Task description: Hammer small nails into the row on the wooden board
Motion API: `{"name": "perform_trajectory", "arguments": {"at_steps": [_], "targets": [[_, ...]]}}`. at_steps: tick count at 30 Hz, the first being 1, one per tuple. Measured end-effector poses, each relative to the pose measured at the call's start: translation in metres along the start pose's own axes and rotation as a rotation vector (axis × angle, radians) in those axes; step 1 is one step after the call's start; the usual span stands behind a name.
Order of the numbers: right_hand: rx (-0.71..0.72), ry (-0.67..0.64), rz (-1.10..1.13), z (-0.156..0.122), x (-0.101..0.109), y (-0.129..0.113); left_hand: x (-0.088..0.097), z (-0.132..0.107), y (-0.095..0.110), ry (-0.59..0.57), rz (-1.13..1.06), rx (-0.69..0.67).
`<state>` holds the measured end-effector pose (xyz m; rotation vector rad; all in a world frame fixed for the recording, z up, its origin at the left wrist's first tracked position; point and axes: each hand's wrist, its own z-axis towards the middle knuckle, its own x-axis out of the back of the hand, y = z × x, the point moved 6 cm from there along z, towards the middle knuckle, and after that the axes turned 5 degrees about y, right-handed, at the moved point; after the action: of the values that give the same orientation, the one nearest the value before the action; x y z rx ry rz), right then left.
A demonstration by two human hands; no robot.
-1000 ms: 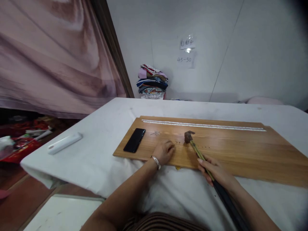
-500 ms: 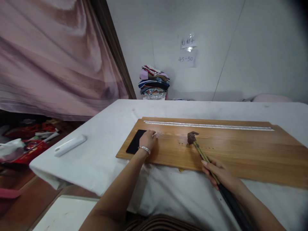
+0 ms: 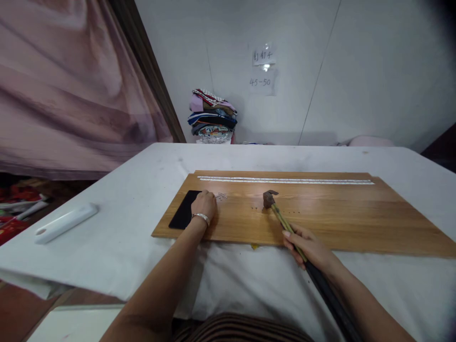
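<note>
A wooden board (image 3: 338, 209) lies on the white-covered table. My left hand (image 3: 204, 204), wearing a bracelet, is over the board with its fingers curled together. Its fingertips are beside a small pile of nails (image 3: 222, 195); anything pinched in them is too small to make out. Under and beside that hand is a black flat pad (image 3: 181, 213). My right hand (image 3: 305, 244) is closed round the handle of a claw hammer (image 3: 281, 218). The hammer's head is over the middle of the board, near a row of small dark nail heads or holes (image 3: 294, 212).
Two white measuring strips (image 3: 285, 181) run along the board's far side. On the left of the table (image 3: 128, 190) lies a white plastic object (image 3: 67, 223). Folded clothes (image 3: 213, 116) are stacked behind the table, against a wall with paper notes (image 3: 262, 81). A pink curtain (image 3: 81, 85) hangs left.
The whole view has shifted, so things appear further left. My left hand has drawn slightly back from the nail pile. My right hand still grips the hammer in much the same place.
</note>
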<state>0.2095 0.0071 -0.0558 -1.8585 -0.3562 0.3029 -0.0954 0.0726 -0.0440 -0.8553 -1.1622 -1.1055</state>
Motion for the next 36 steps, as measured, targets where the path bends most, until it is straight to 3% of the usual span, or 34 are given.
{"name": "perform_trajectory", "arguments": {"at_steps": [12,23,31,36], "targets": [[0.024,-0.029,-0.045,0.005,0.008,0.017,-0.002,-0.013,0.002,-0.031,-0.050,0.023],[0.035,-0.010,-0.041,0.001,0.002,0.003,0.002,-0.021,-0.001,-0.001,-0.054,0.042],[0.023,-0.001,0.021,0.001,0.001,0.002,0.001,-0.029,0.002,-0.050,0.005,0.002],[0.021,-0.012,0.005,0.000,-0.001,0.000,0.002,-0.041,0.006,-0.013,0.015,-0.080]]}}
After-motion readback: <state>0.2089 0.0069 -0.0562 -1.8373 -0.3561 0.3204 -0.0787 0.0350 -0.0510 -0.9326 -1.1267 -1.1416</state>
